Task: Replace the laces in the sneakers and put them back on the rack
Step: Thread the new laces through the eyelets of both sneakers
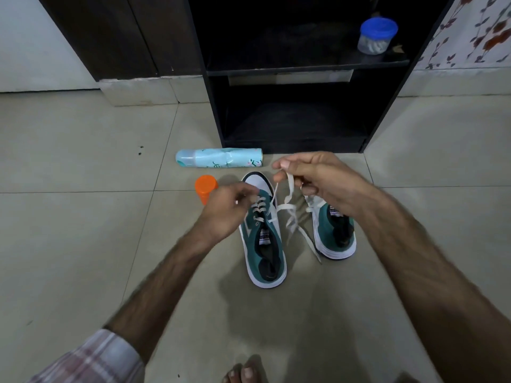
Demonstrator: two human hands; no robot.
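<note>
A home, by the look of it: beige tiled floor [83, 230], a dark wooden shoe rack [298, 70] against floral wallpaper [470, 31], household containers about.

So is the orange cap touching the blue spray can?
Apart. The head view shows a strip of bare floor tile between the orange cap and the spray can lying beyond it.

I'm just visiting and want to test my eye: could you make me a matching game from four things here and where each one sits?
Things:
1. pale blue spray can
2. orange plastic cap
3. clear jar with blue lid
4. white shoelace

Places:
A. on the dark rack's shelf
B. pinched in the right hand
C. lying on its side on the floor
D. beside the left sneaker's toe

Pairs: 1-C, 2-D, 3-A, 4-B
</note>
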